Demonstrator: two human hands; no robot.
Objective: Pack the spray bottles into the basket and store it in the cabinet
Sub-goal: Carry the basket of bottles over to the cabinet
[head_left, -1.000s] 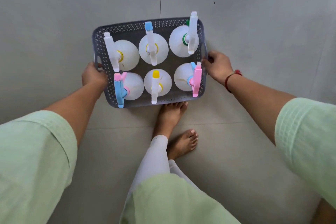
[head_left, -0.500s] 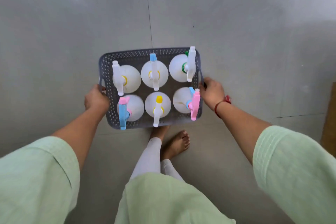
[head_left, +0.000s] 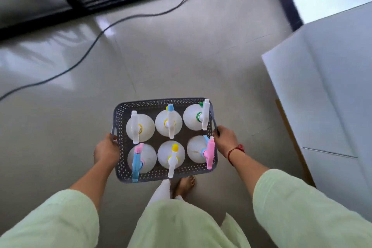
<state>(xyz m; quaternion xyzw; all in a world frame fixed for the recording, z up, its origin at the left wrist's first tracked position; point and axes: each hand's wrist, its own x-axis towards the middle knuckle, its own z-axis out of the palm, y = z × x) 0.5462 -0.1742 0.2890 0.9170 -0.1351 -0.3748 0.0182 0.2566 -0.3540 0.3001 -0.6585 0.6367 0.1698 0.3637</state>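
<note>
Basket: the grey basket (head_left: 161,100) is held level above the floor (head_left: 181,66), in front of the person.
Bottles: six spray bottles (head_left: 170,121) stand upright inside it in two rows of three, so packing looks finished.
Left hand: the left hand (head_left: 105,150) is curled round the left handle.
Right hand: the right hand (head_left: 224,141) is curled round the right handle, so the hands are the basket's width apart.
Change: a second ago only bare tiles surrounded the basket. Now a cable (head_left: 96,40) and a white panel (head_left: 326,90) are in view, and the grip is unchanged.
Meaning: this is probably the carry towards storage. I cannot tell whether the panel is the cabinet.
</note>
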